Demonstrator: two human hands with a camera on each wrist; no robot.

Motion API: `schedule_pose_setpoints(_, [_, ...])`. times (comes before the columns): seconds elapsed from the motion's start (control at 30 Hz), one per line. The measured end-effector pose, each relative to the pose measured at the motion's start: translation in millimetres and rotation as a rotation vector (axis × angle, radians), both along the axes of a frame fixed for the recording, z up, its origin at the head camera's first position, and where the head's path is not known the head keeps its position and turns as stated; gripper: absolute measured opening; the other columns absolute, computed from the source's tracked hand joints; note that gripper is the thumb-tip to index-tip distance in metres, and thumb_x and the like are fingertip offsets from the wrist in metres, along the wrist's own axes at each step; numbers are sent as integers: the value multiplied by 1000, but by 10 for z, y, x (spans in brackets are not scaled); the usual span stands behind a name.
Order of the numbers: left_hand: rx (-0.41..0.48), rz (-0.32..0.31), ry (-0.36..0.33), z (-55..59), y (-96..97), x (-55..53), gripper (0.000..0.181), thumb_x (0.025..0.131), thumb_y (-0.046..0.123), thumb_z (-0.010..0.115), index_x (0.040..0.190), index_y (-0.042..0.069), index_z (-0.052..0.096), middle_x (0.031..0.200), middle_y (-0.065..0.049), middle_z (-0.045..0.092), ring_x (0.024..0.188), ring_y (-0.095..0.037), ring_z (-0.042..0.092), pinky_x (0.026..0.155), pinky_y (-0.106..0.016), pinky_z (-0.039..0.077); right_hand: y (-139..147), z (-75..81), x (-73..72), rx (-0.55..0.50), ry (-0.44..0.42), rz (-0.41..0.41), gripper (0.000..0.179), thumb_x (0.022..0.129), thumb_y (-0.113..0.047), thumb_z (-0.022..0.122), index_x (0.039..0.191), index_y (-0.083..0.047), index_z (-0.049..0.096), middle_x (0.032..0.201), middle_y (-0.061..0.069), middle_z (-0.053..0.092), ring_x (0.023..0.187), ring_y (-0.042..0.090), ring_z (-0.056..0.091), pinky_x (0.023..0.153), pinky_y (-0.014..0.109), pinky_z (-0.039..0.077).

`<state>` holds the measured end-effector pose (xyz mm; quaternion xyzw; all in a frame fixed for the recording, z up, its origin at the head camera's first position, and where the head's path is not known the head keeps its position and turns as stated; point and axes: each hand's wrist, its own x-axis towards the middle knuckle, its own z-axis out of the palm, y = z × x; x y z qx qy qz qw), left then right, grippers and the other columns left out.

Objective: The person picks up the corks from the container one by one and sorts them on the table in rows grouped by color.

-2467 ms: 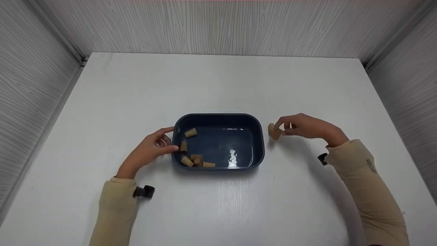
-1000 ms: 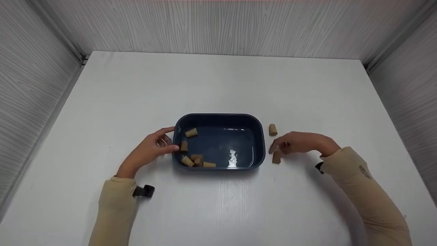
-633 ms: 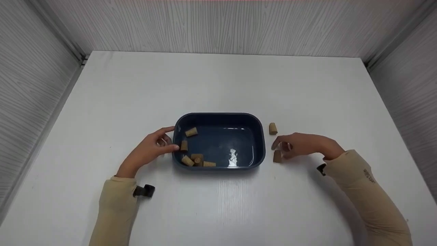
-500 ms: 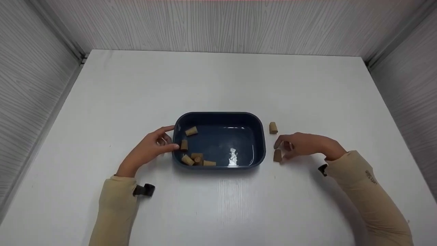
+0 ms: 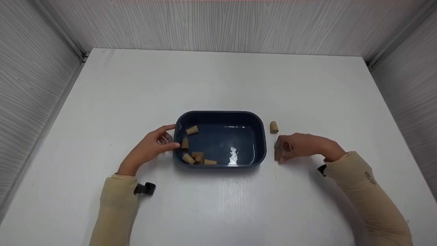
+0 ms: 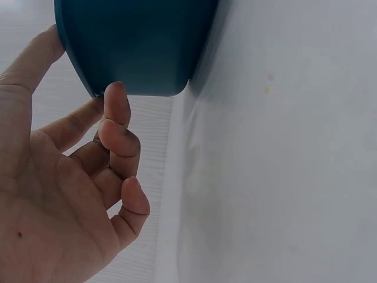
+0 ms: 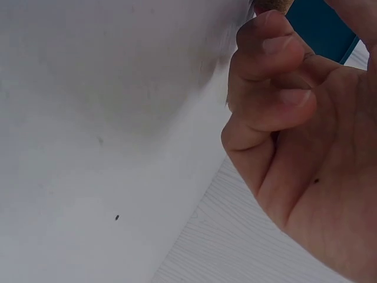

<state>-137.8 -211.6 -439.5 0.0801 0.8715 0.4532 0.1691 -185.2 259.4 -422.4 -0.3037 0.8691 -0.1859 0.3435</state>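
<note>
A dark blue rectangular container (image 5: pixel 225 141) stands on the white table with several tapered corks (image 5: pixel 192 130) inside, mostly clustered in its near left corner. My left hand (image 5: pixel 150 145) holds the container's left end, thumb on the rim and index finger farther back along it. The left wrist view shows the other fingers curled below the container's wall (image 6: pixel 135 53). Just right of the container, my right hand (image 5: pixel 300 147) pinches one cork (image 5: pixel 277 156) between thumb and fingertips at the table top. Only a bit of that cork (image 7: pixel 277 5) shows in the right wrist view.
A second loose cork (image 5: pixel 273 127) stands on the table (image 5: pixel 222 85), close to the container's right side and beyond my right hand. Pale wood-grain panels (image 5: pixel 222 24) rise behind the table and at both sides.
My right hand has moved nearer to me, away from the far cork. The near cork has been shifted toward me, and my fingers have closed on it. The left hand stays put.
</note>
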Motion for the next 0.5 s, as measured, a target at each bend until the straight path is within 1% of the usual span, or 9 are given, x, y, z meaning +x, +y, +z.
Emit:
schedule_pose_setpoints(0.1, [-3, -2, 5, 4, -3, 4, 67, 88, 38, 70, 146, 17, 42, 102, -8, 57, 81, -19, 50, 65, -28, 41, 12, 13, 6, -18, -15, -2, 18, 88, -23, 69, 106, -22, 64, 96, -9, 64, 87, 12, 52, 78, 27, 42])
schedule_pose_setpoints(0.23, [-9, -1, 3, -4, -16, 21, 67, 89, 38, 69, 146, 17, 42, 102, -8, 58, 83, -19, 50, 67, -29, 40, 27, -13, 13, 1, -6, -10, 21, 88, -25, 70, 107, -22, 63, 92, -6, 62, 85, 12, 51, 77, 27, 42])
schedule_pose_setpoints(0.33, [-11, 1, 2, -9, -18, 27, 68, 88, 39, 69, 146, 17, 42, 103, -8, 58, 84, -19, 49, 68, -30, 40, 33, -40, 11, -7, -4, -4, 21, 87, -26, 71, 106, -22, 63, 93, -6, 62, 84, 11, 51, 77, 27, 42])
schedule_pose_setpoints(0.47, [-12, 2, 4, -6, -19, 24, 68, 88, 40, 69, 146, 17, 42, 102, -8, 57, 83, -20, 49, 68, -29, 40, 29, -51, 0, -37, -23, 12, 18, 88, -24, 71, 105, -23, 65, 98, -7, 65, 86, 12, 52, 78, 27, 42])
schedule_pose_setpoints(0.5, [-12, 2, 4, -5, -18, 22, 68, 88, 40, 69, 146, 17, 42, 102, -8, 57, 83, -19, 49, 67, -29, 39, 30, -52, -3, -30, -18, 6, 19, 87, -23, 71, 105, -22, 64, 97, -6, 64, 86, 12, 52, 78, 27, 42])
